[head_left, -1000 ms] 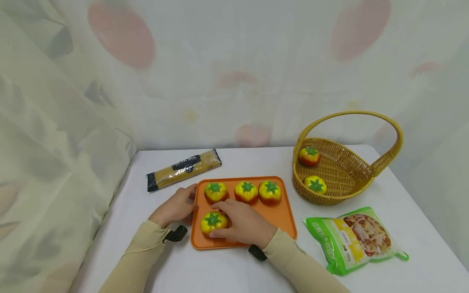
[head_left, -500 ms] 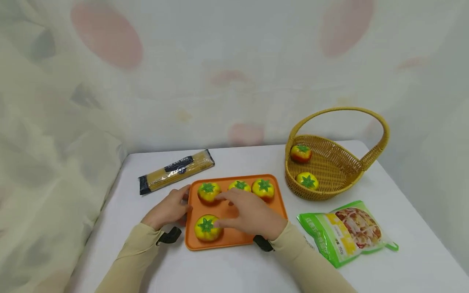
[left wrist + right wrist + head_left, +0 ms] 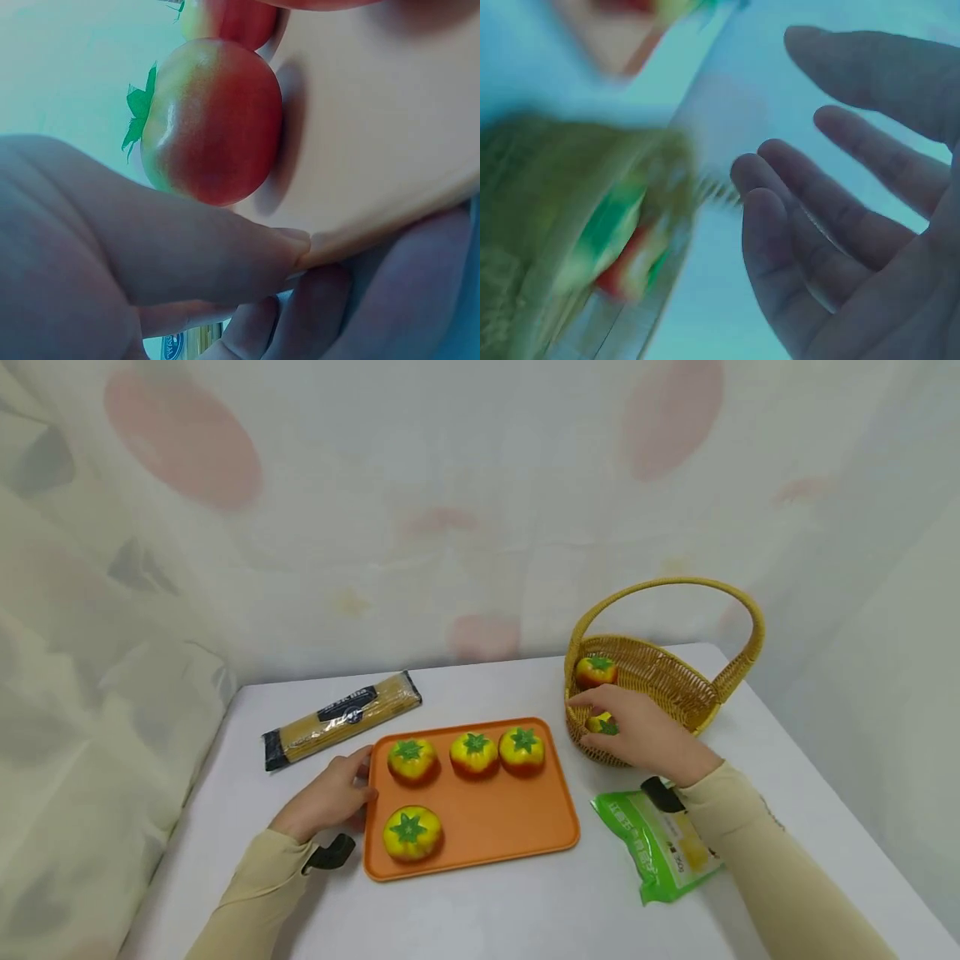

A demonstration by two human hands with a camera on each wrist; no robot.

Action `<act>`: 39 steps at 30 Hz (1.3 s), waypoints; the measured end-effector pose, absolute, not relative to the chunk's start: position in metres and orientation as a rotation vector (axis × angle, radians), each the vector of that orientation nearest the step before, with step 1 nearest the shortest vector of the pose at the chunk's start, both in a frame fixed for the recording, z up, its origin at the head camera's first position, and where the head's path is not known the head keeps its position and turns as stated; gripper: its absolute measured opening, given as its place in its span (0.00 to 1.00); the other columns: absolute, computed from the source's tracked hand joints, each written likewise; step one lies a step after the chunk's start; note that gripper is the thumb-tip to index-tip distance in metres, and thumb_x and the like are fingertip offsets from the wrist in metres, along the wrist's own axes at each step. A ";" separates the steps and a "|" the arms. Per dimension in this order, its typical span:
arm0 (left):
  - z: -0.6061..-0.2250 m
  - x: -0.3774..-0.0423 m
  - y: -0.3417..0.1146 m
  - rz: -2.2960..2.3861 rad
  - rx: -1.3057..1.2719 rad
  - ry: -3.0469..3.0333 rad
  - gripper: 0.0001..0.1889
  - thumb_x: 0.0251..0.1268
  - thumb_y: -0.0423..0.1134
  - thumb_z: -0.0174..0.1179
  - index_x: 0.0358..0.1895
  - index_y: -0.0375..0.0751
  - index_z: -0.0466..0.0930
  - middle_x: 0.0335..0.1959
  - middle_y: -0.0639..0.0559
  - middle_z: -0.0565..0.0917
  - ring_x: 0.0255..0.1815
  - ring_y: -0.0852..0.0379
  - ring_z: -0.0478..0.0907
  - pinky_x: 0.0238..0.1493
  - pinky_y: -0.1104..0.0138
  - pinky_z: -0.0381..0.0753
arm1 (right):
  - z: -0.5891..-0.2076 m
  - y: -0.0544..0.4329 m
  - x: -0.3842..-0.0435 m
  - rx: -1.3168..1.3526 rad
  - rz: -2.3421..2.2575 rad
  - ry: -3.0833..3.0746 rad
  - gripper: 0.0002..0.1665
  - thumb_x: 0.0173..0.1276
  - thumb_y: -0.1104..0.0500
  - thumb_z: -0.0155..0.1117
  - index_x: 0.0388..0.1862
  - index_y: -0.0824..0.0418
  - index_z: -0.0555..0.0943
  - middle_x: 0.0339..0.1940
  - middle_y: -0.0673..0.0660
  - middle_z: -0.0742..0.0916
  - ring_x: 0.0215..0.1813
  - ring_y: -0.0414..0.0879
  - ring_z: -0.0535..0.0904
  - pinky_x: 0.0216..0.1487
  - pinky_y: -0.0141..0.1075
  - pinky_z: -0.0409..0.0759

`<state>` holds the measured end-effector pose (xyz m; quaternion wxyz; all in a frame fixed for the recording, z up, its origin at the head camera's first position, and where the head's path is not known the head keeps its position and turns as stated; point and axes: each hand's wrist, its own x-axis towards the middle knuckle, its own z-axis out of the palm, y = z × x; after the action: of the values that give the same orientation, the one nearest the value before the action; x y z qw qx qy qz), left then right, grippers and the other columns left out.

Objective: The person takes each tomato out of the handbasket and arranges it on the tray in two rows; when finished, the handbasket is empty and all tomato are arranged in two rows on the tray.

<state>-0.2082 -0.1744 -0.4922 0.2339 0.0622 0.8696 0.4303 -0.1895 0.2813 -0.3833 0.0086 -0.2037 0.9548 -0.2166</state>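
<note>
At the left end of the orange tray (image 3: 502, 820), my left hand (image 3: 326, 797) pinches the rim; in the left wrist view the thumb (image 3: 225, 255) lies over the edge and fingers are below it. Several yellow-red tomatoes with green star-shaped leaves sit on the tray: a back row, plus one tomato (image 3: 412, 833) at the front left. My right hand (image 3: 648, 731) hovers over the near side of the wicker basket (image 3: 671, 689), fingers spread and holding nothing. Inside the basket are a tomato (image 3: 597, 672) at the back and a second tomato (image 3: 602, 724), partly covered by this hand.
Behind the tray to the left lies a pack of spaghetti (image 3: 345, 718). A green food bag (image 3: 652, 847) lies right of the tray, partly under the right forearm. The basket's tall handle (image 3: 675, 582) arches above its opening. Fabric walls border the table at the back and sides.
My right hand has left the front-left tomato on the tray and moved right to the basket. My left hand stays at the tray's rim. The head view has shifted slightly.
</note>
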 end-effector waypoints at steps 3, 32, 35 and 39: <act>-0.490 -0.206 -0.177 1.160 0.182 2.405 0.41 0.75 0.28 0.59 0.87 0.35 0.52 0.70 0.25 0.77 0.47 0.49 0.90 0.38 0.58 0.95 | -0.386 0.306 -0.196 -0.569 -0.658 2.960 0.31 0.73 0.64 0.73 0.74 0.55 0.81 0.73 0.59 0.84 0.72 0.60 0.81 0.71 0.60 0.82; -0.494 -0.202 -0.176 1.172 0.141 2.404 0.41 0.76 0.29 0.60 0.88 0.36 0.51 0.72 0.25 0.74 0.47 0.49 0.89 0.38 0.58 0.95 | -0.408 0.343 -0.230 -0.478 -0.584 2.770 0.37 0.73 0.59 0.75 0.79 0.46 0.77 0.79 0.58 0.80 0.76 0.58 0.77 0.74 0.60 0.80; -0.492 -0.203 -0.174 1.162 0.145 2.414 0.42 0.75 0.29 0.60 0.87 0.35 0.51 0.71 0.25 0.75 0.47 0.49 0.89 0.38 0.58 0.95 | -0.406 0.346 -0.230 -0.446 -0.599 2.789 0.37 0.73 0.55 0.76 0.80 0.47 0.76 0.79 0.58 0.80 0.75 0.58 0.78 0.73 0.60 0.80; -0.490 -0.204 -0.173 1.167 0.144 2.411 0.41 0.75 0.29 0.60 0.87 0.35 0.52 0.70 0.25 0.75 0.45 0.50 0.90 0.37 0.58 0.95 | -0.399 0.351 -0.229 -0.424 -0.621 2.838 0.39 0.72 0.49 0.77 0.79 0.48 0.76 0.76 0.58 0.82 0.72 0.58 0.80 0.71 0.60 0.82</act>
<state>-0.2045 -0.1729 -0.4898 0.2278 0.0523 0.8752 0.4236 -0.2285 0.3512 -0.3992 0.1024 -0.1437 0.9616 -0.2103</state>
